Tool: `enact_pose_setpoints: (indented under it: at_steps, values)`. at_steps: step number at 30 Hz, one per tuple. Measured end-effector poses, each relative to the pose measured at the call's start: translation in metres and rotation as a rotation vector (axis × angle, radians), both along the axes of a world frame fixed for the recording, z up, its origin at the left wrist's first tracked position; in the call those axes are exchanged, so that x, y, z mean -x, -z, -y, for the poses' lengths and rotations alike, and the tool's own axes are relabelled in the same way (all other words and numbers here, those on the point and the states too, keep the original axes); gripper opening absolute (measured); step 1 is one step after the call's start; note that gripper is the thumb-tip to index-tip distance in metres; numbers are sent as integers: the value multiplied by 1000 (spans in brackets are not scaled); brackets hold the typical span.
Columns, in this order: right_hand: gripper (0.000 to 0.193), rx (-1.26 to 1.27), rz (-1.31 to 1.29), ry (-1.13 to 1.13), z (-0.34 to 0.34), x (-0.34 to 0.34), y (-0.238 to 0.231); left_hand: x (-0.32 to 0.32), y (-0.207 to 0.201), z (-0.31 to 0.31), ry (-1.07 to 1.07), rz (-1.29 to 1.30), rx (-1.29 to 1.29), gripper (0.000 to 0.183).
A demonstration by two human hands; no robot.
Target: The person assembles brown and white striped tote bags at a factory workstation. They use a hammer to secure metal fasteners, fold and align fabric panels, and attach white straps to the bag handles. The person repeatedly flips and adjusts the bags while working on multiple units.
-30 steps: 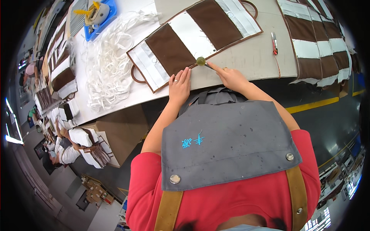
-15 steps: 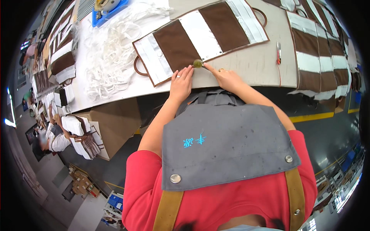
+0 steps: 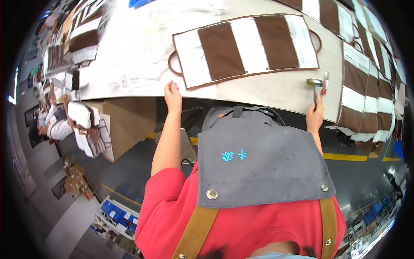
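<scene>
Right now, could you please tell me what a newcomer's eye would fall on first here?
Probably the brown-and-white striped panel lying across the worktable, upper middle, with a loop at each end. The grey apron over a red shirt stands out below. At right, the fingers of the right hand hold a hammer beside a red cutter.

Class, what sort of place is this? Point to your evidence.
Probably a fabric-goods workshop: a brown-and-white panel with looped handles lies on a worktable, similar panels lie to its right, and the right hand holds a small hammer.
</scene>
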State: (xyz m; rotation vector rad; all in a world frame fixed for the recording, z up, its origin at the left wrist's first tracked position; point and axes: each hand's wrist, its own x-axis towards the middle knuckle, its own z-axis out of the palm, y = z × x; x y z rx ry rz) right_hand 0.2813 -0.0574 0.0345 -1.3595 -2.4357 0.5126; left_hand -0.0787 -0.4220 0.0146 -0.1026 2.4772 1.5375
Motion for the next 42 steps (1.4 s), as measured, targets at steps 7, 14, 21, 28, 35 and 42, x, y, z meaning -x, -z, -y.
enact_pose_setpoints:
  at_steps: [7,14,21,28,35,42]
  values:
    - [28,-122,-186,-68,-51,40,1,30,-7,-25,-82,255,-217,27]
    - [38,295,-406,245,-135,95,38,41,-7,-60,77,230,-221,27]
    - [36,586,-465,346,-156,134,34,32,-31,-71,256,305,-124,32]
    - [24,646,-432,252,-163,135,34,44,-24,-83,174,441,-271,33]
    - [21,487,-447,151,-150,140,13,42,-54,-97,243,305,-164,34]
    - [14,376,-685,118,-148,119,-23,24,-108,-106,393,129,-169,34]
